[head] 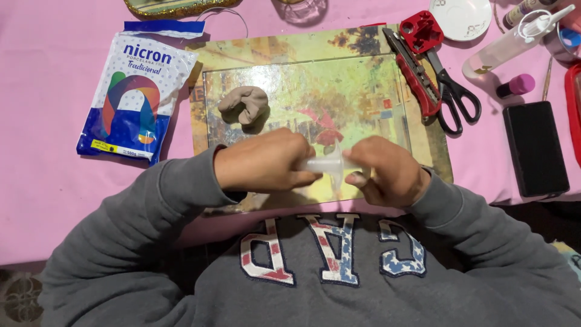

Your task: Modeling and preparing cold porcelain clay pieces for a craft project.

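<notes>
My left hand (266,162) and my right hand (387,171) meet over the near edge of a clear plate laid on a picture mat (315,79). Both are closed on a small translucent plastic tool (328,165) held between them; its flared middle shows, its ends are hidden in my fingers. A lump of beige clay (244,105) lies on the plate, beyond my left hand and apart from it.
A blue and white pouch (134,94) lies left of the mat on the pink cloth. To the right are a red utility knife (414,69), black scissors (452,91), a red sharpener-like block (422,30), a black box (535,148), a clear bottle (514,39) and a white dish (461,17).
</notes>
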